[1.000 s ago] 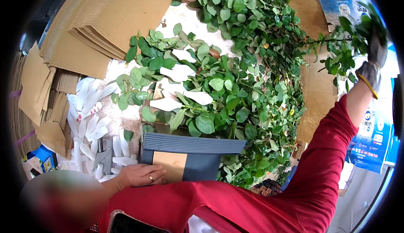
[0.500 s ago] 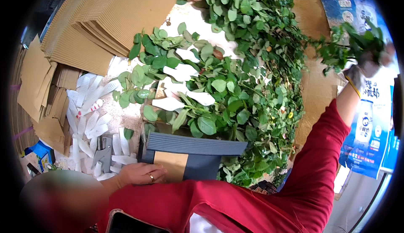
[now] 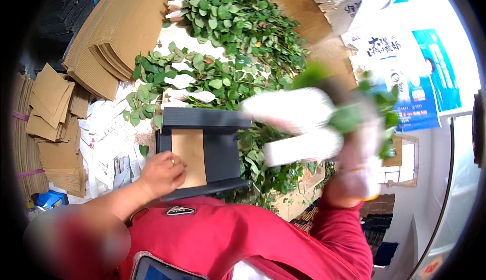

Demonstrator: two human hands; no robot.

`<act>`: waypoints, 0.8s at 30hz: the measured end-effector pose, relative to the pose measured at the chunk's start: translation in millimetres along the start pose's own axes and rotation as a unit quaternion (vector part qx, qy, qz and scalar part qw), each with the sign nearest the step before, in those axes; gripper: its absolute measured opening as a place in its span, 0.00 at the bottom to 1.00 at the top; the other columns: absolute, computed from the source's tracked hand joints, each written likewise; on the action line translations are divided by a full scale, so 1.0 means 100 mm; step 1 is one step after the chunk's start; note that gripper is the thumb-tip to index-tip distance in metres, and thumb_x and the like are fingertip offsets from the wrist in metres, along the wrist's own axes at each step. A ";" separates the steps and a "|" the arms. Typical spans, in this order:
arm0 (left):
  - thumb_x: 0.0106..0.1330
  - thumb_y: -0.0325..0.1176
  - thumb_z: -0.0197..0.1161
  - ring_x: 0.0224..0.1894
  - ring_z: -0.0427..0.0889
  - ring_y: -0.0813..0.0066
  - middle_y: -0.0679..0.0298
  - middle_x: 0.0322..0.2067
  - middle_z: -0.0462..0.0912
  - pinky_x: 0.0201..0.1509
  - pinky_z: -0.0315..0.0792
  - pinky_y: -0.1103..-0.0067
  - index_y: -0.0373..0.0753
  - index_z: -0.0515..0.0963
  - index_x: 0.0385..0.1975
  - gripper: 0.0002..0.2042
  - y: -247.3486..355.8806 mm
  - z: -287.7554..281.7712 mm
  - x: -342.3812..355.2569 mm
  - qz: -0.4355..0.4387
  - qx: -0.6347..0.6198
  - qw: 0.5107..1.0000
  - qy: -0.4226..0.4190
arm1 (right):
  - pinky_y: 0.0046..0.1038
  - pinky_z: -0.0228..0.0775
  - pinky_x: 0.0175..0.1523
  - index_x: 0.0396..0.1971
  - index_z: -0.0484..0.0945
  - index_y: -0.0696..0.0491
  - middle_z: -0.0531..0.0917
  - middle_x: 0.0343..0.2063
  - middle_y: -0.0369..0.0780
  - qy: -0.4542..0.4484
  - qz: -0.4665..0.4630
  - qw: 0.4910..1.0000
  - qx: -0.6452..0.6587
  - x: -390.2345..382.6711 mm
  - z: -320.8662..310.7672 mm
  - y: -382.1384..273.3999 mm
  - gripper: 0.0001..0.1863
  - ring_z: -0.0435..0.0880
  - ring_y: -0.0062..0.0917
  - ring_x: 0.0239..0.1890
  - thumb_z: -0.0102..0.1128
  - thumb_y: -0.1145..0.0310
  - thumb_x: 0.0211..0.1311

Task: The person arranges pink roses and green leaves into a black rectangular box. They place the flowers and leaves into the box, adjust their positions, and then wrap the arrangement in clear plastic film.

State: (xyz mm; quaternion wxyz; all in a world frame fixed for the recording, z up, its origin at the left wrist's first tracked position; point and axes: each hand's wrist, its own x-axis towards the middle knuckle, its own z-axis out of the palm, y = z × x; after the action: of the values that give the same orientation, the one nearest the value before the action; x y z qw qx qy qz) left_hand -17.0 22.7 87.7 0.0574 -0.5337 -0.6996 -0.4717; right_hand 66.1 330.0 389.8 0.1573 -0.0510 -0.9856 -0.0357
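Note:
My left hand (image 3: 163, 175), with a ring, curls over the left side of an open black corrugated box (image 3: 223, 153). Its fingers bend against a tan cardboard piece (image 3: 191, 153) inside. Up at the right, my right hand (image 3: 360, 151) is smeared by motion and closed around leafy flower stems (image 3: 348, 117). From this bunch, two long white-sleeved flower heads (image 3: 288, 109) point left, over the space right of the box. The sleeves hide the blooms. Beyond the box lie more leafy stems (image 3: 223, 82), some ending in white sleeves (image 3: 179, 81).
A large stack of tan cardboard sheets (image 3: 121, 32) stands at the far left, with smaller cardboard pieces (image 3: 53, 103) nearer. Loose white sleeves (image 3: 93, 143) and a metal stapler (image 3: 121, 171) lie left of the box. Blue and white posters (image 3: 415, 98) hang at the right.
My right hand has come from the far right toward the box, bringing leafy stems with white-sleeved heads. My left fingers have curled, and the box now stands open. The view has shifted right.

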 end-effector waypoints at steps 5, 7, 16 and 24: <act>0.50 0.32 0.68 0.52 0.76 0.58 0.58 0.46 0.81 0.58 0.72 0.68 0.42 0.78 0.53 0.26 0.03 -0.31 0.03 -0.080 -0.102 0.978 -0.166 | 0.39 0.77 0.43 0.55 0.75 0.46 0.81 0.41 0.47 -0.069 -0.100 0.993 0.002 -0.74 1.08 -1.18 0.31 0.82 0.42 0.43 0.67 0.71 0.44; 0.50 0.33 0.69 0.58 0.73 0.56 0.55 0.53 0.78 0.64 0.68 0.69 0.47 0.73 0.61 0.32 0.03 -0.41 0.06 -0.174 -0.185 0.933 -0.255 | 0.41 0.74 0.49 0.57 0.71 0.48 0.77 0.46 0.49 -0.072 -0.081 0.989 0.100 -0.81 0.97 -1.38 0.34 0.79 0.44 0.46 0.66 0.73 0.43; 0.52 0.35 0.73 0.53 0.78 0.60 0.58 0.47 0.83 0.61 0.70 0.69 0.44 0.83 0.46 0.19 0.17 -0.35 0.00 -0.191 -0.161 0.944 -0.214 | 0.39 0.77 0.41 0.32 0.83 0.52 0.85 0.31 0.44 -0.204 -0.032 0.950 0.234 -0.84 1.41 -1.38 0.10 0.84 0.43 0.35 0.59 0.64 0.56; 0.52 0.32 0.70 0.48 0.71 0.58 0.60 0.42 0.73 0.56 0.67 0.68 0.46 0.82 0.40 0.14 0.25 -0.61 0.08 -0.204 -0.121 0.939 -0.251 | 0.39 0.77 0.31 0.37 0.81 0.48 0.82 0.32 0.42 -0.231 -0.119 0.962 0.083 -0.70 1.78 -1.28 0.09 0.85 0.38 0.31 0.57 0.66 0.57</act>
State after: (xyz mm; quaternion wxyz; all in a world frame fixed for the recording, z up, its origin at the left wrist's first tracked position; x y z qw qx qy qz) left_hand -26.4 -15.7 141.0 -0.2823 -0.4836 -0.7228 -0.4049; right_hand 63.5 211.7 191.8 -0.0767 0.0725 -0.9936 0.0404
